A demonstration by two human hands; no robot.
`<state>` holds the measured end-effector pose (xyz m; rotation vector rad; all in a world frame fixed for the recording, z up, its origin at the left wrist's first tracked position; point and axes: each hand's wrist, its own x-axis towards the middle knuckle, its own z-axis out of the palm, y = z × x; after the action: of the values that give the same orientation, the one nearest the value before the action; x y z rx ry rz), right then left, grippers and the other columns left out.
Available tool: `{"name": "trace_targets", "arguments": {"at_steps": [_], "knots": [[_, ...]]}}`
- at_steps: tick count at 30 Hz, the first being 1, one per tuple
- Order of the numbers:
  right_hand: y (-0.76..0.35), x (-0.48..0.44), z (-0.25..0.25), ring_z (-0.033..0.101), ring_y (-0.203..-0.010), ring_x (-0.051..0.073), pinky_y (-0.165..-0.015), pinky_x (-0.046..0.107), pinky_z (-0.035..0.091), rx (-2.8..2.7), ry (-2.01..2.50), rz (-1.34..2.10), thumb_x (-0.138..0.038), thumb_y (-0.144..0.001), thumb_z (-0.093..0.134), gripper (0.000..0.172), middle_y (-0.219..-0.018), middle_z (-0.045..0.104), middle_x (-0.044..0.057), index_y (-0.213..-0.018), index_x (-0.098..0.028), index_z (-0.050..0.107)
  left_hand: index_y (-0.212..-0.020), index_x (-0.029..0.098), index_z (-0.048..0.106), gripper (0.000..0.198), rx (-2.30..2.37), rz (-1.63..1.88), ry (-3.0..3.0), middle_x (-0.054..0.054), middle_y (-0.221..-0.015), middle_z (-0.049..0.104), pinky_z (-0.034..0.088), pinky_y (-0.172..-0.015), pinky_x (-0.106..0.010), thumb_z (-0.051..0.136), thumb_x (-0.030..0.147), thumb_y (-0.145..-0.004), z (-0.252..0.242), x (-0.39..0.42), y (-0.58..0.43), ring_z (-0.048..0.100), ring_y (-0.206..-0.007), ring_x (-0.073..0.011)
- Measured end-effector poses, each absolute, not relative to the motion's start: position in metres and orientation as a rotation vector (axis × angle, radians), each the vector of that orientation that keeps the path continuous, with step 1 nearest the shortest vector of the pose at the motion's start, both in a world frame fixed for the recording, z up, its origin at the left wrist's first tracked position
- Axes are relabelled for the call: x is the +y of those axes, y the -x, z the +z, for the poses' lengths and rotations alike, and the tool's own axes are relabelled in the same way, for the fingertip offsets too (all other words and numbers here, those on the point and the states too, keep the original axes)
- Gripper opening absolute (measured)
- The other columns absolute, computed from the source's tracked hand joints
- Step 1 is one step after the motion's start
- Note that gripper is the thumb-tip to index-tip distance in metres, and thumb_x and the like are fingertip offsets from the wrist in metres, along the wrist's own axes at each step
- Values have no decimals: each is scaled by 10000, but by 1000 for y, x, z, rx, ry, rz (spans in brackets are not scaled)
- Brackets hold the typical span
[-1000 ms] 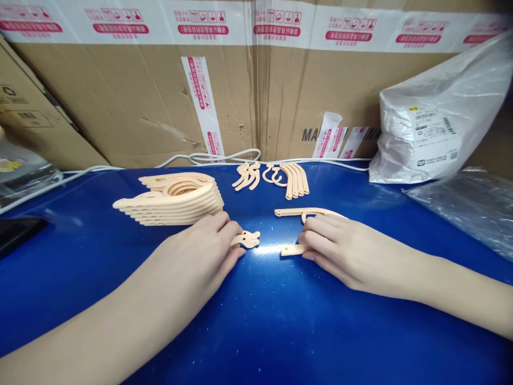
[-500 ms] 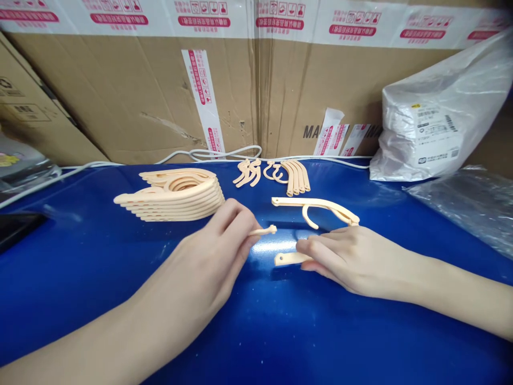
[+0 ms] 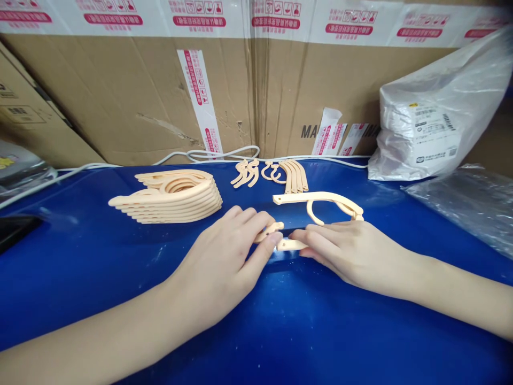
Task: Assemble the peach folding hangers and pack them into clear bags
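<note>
My left hand (image 3: 234, 262) pinches a small cream plastic hanger part (image 3: 267, 232) with a knobbed end; most of it is hidden by the fingers. Just to the right, my right hand (image 3: 340, 251) grips a cream folding hanger (image 3: 316, 198), which has a curved arm and a hook behind the knuckles. One hanger arm's end (image 3: 289, 245) with a hole pokes out from the right fingertips, close by my left thumb. Whether the two parts touch, I cannot tell.
A stack of cream folded hangers (image 3: 180, 208) stands at left on the blue table (image 3: 256, 331). Farther back lie loose hooks (image 3: 251, 174) and several curved arms (image 3: 295, 176). Cardboard boxes (image 3: 140, 96), a white cable (image 3: 224, 155) and a plastic-wrapped parcel (image 3: 417, 133) line the back.
My left hand has moved right and turned, bringing its part close to the hanger arm's end. The hanger in my right hand has tilted, its front arm end now higher.
</note>
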<state>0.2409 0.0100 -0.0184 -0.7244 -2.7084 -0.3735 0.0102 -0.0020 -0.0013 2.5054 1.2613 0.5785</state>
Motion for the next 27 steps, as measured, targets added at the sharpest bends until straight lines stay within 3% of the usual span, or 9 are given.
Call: {"name": "trace_targets", "arguments": {"at_steps": [8, 17, 21, 27], "knots": [[-242, 10, -18, 613, -546, 129, -509, 260, 420, -2667, 710, -420, -263, -1052, 329, 259, -770, 685, 7, -1062, -157, 565, -850, 212, 484, 305, 1122, 648, -2690, 20, -730, 517, 291, -560, -296, 264, 303, -1042, -10, -8, -10, 474, -638, -168], [-244, 10, -15, 660, -597, 150, -522, 279, 442, -2644, 710, -465, -272, -1044, 357, 205, -832, 714, -1, -1082, -163, 528, -805, 225, 427, 319, 1177, 573, -2461, 55, -653, 531, 300, -540, -259, 248, 342, -1041, -5, -9, -7, 518, -581, -142], [-242, 8, -15, 610, -519, 137, -497, 274, 429, -2625, 682, -496, -289, -1041, 366, 194, -763, 685, -26, -1054, -176, 523, -844, 225, 417, 241, 1152, 555, -2696, 56, -657, 529, 251, -484, -243, 334, 366, -1021, -11, -8, -6, 478, -511, -134], [-241, 4, -16, 614, -539, 140, -505, 277, 418, -2629, 693, -454, -303, -1035, 384, 196, -735, 660, -34, -1026, -187, 541, -814, 211, 396, 351, 1049, 537, -3162, 42, -570, 504, 261, -422, -244, 168, 316, -1060, -11, -5, -3, 517, -445, -141]]}}
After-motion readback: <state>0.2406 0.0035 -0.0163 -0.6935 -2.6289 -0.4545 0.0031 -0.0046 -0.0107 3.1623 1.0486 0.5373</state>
